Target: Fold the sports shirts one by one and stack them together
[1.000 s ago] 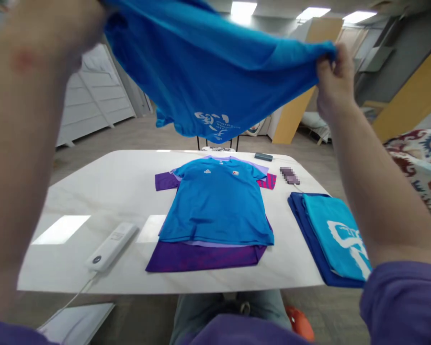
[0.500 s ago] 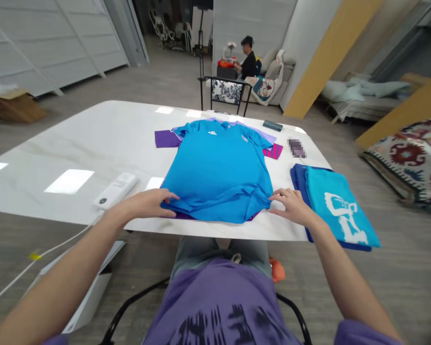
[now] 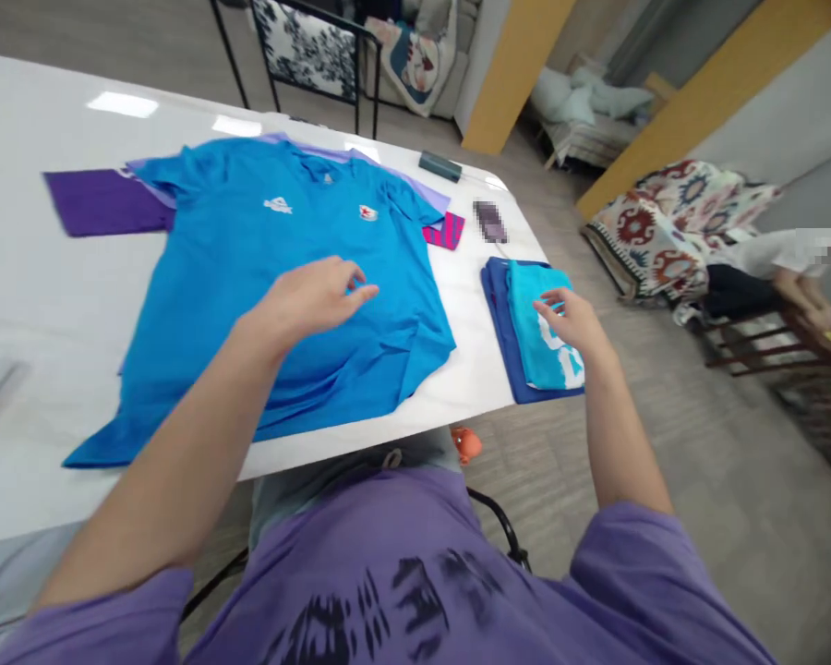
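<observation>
A blue T-shirt (image 3: 208,268) lies spread on the white table (image 3: 14,231), its lower hem wrinkled. Above its middle is my left hand (image 3: 322,294), fingers apart and holding nothing. My right hand (image 3: 572,323) is over a folded turquoise garment (image 3: 522,300) with white lettering; its fingers are loosely spread, and whether they touch the cloth I cannot tell. Beneath that garment lies a folded dark blue one (image 3: 499,309). From under the T-shirt stick out a purple sleeve (image 3: 111,205), lilac cloth (image 3: 422,191) and a pink striped piece (image 3: 447,231).
A dark grey case (image 3: 440,166) and a blurred-out phone-like object (image 3: 490,223) lie at the table's far right. Behind the table stands a black-framed chair (image 3: 305,46). A seated person (image 3: 768,268) is off to the right, beside a patterned sofa cover (image 3: 671,212).
Both hands have let go of the T-shirt's hem corners. My right hand has moved right to the folded stack, my left up over the shirt. The view has turned right.
</observation>
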Motion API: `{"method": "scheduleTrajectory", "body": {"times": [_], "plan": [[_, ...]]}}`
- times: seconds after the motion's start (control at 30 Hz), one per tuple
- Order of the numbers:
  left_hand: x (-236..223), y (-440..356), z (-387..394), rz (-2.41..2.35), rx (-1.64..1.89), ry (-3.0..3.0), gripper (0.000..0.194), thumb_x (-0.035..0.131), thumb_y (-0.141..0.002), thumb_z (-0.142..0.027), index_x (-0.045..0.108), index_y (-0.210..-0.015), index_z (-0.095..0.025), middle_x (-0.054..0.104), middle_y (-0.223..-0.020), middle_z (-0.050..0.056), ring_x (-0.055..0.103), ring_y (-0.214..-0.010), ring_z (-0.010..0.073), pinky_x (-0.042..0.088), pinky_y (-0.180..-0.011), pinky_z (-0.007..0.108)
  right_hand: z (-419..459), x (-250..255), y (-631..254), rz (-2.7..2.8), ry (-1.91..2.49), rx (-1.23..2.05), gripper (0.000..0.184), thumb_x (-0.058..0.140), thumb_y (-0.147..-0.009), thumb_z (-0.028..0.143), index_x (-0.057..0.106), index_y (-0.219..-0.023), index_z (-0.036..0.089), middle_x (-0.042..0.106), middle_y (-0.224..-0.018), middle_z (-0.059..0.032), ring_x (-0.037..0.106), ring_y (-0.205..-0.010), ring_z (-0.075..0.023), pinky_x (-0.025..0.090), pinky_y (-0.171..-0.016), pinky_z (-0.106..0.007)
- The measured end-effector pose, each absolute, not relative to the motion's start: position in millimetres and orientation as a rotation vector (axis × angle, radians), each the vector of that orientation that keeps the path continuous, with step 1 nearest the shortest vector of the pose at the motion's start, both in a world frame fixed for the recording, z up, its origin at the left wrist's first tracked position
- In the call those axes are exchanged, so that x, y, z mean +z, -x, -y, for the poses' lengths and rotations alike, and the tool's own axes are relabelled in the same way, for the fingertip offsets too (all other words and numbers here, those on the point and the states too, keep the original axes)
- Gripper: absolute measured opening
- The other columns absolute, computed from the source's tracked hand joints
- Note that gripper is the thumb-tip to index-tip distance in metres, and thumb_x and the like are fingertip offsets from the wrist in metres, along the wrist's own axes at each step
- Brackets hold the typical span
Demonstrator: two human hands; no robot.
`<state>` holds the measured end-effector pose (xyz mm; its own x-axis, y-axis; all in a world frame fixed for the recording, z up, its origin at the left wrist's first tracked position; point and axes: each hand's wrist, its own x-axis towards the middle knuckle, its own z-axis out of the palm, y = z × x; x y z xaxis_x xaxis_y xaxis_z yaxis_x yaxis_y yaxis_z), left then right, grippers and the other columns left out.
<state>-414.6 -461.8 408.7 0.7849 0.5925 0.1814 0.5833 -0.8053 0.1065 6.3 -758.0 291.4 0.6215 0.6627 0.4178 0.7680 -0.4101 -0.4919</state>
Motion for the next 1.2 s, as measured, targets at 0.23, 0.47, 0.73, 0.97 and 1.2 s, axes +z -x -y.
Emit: {"method": "scheduleTrajectory", "body": {"times": [0.23,0.47,0.73,0.97,1.2], "plan": [[341,376,536,-0.441,-0.199,-3.066,0.045,0.059,-0.103,-0.064,0.080,-0.122,-0.029,0.083,-0.130,0.013,0.076,-0.121,0.0408,0.057,-0.095,0.046,799,234,-51,1.004,2.307,-0.205,0.049,0.071,-0.101,0.066,0.073,-0.127,0.024,0.073,-0.136,-0.0173,0.076,-0.108,-0.0319,0.062,-0.104,-0.051],[408,314,566,0.034,-0.503,-2.562,0.062,0.060,-0.100,-0.084,0.081,-0.136,-0.038,0.087,-0.129,0.003,0.081,-0.110,0.0295,0.059,-0.091,0.035,874,267,-20,1.253,2.004,0.300,0.043,0.077,-0.100,0.071,0.078,-0.104,0.028,0.079,-0.105,-0.0085,0.075,-0.097,-0.0305,0.064,-0.093,-0.047],[351,118,542,-0.536,0.332,-2.537,0.048,0.061,-0.112,-0.057,0.070,-0.143,-0.021,0.078,-0.149,0.016,0.073,-0.139,0.0330,0.054,-0.117,0.040,876,275,-62,0.813,1.910,0.119,0.068,0.071,-0.097,0.089,0.077,-0.124,0.027,0.081,-0.114,-0.0110,0.075,-0.089,-0.0251,0.068,-0.082,-0.041],[330,41,544,-0.728,0.396,-2.384,0.041,0.081,-0.098,-0.058,0.071,-0.123,-0.026,0.078,-0.146,0.016,0.068,-0.144,0.0393,0.051,-0.123,0.049,760,247,-148,0.602,2.332,-0.082,0.078,0.065,-0.108,0.072,0.067,-0.155,0.010,0.065,-0.159,-0.0290,0.063,-0.153,-0.0385,0.049,-0.132,-0.049],[360,30,579,-0.561,0.422,-2.042,0.006,0.064,-0.108,-0.033,0.066,-0.108,-0.026,0.081,-0.111,0.007,0.077,-0.110,0.0262,0.061,-0.102,0.040,729,280,-175,0.486,2.286,0.110,0.052,0.081,-0.099,0.048,0.078,-0.137,0.012,0.081,-0.137,-0.0208,0.077,-0.126,-0.0325,0.062,-0.110,-0.039]]}}
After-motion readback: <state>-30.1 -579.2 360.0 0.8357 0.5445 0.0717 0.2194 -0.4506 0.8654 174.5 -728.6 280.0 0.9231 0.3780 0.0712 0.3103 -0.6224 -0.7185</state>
